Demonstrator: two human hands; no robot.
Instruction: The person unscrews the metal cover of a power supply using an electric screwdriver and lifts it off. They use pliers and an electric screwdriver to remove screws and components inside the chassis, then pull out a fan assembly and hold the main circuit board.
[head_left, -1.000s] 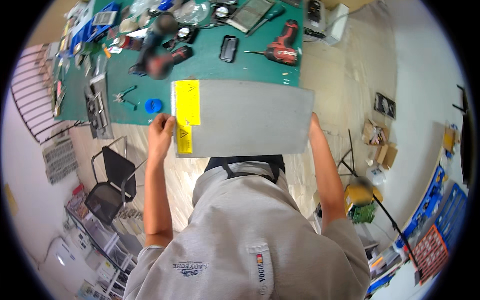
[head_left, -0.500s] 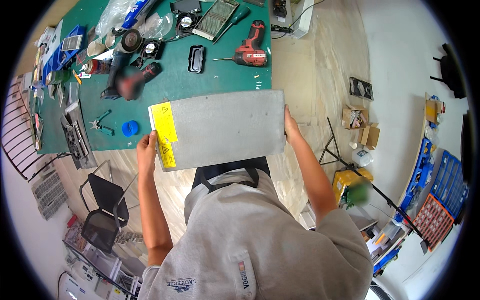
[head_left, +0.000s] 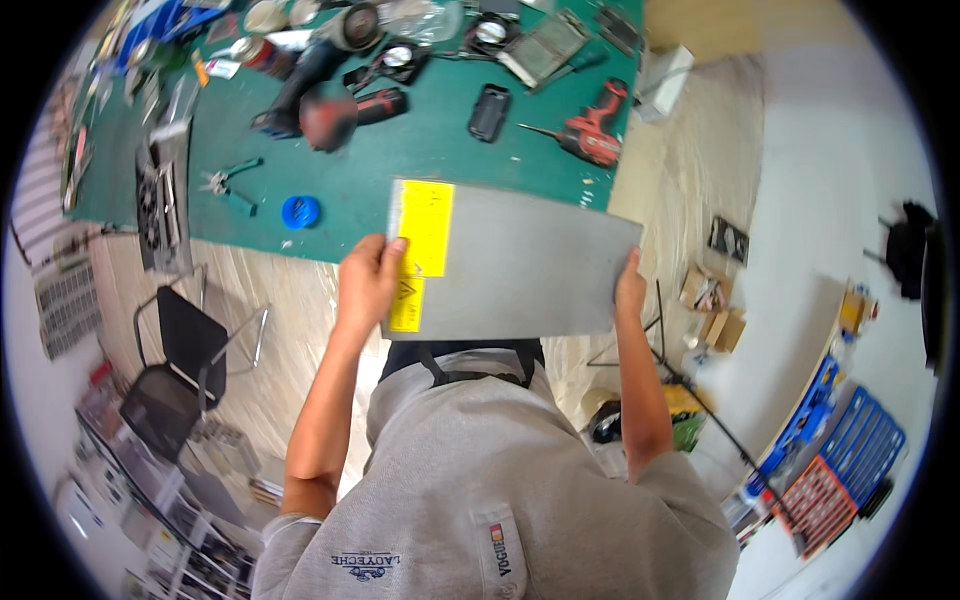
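Between my two hands I hold a flat grey metal box (head_left: 530,265) with yellow warning labels on its left end. It is held in front of my waist, across the near edge of the green workbench (head_left: 330,210). My left hand (head_left: 370,282) grips its left edge, with the thumb on top beside the labels. My right hand (head_left: 629,288) is closed on the right edge, and most of its fingers are hidden behind the box. A blue round cap (head_left: 299,212) lies on the bench to the left of the box.
On the bench are a red power drill (head_left: 597,125), a black tray (head_left: 489,112), an angle grinder (head_left: 305,88), green-handled pliers (head_left: 235,187) and small fans. A black chair (head_left: 185,345) stands left on the floor. Cardboard boxes (head_left: 722,328) and a thin stand (head_left: 690,385) are at right.
The grey box has moved right in the view with both hands on it, and its right end now sits lower. The bench has also shifted and tilted in view as my head turned.
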